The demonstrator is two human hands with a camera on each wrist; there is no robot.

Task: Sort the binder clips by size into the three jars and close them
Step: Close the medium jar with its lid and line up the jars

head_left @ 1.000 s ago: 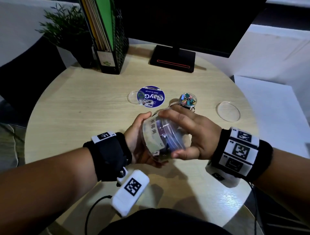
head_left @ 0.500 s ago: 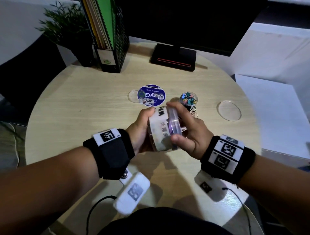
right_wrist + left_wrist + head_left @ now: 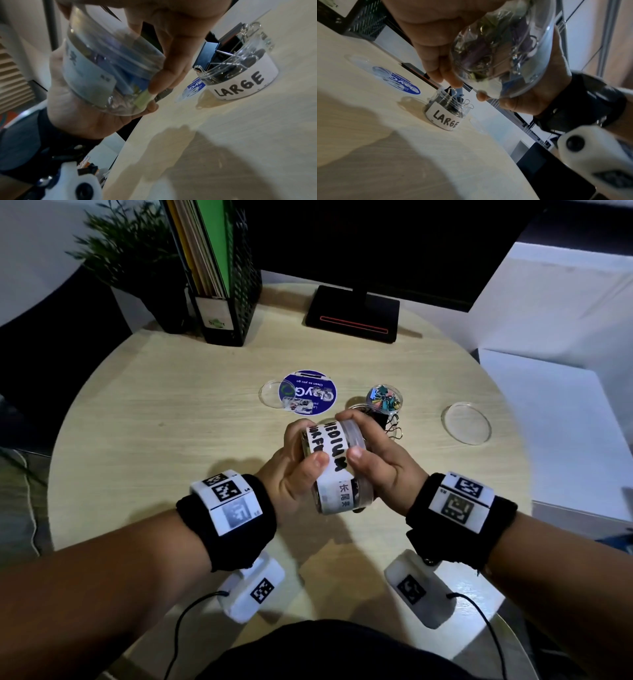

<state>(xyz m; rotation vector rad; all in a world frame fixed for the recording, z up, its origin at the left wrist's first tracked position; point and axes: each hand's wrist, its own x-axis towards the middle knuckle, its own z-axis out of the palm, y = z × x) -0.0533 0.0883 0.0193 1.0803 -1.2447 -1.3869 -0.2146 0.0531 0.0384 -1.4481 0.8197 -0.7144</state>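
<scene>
Behind the hands, LARGE jar [image 3: 444, 116]

Both forearms reach in from the lower corners and meet at the middle, each wrist in a black band. The left hand [image 3: 291, 470] is curled round the jar [image 3: 337, 467], thumb on its near side, fingers behind. The right hand [image 3: 380, 460] grips the jar's right end, thumb in front, fingers over the top. Both hands are raised off the worktop [image 3: 154, 440].
</scene>
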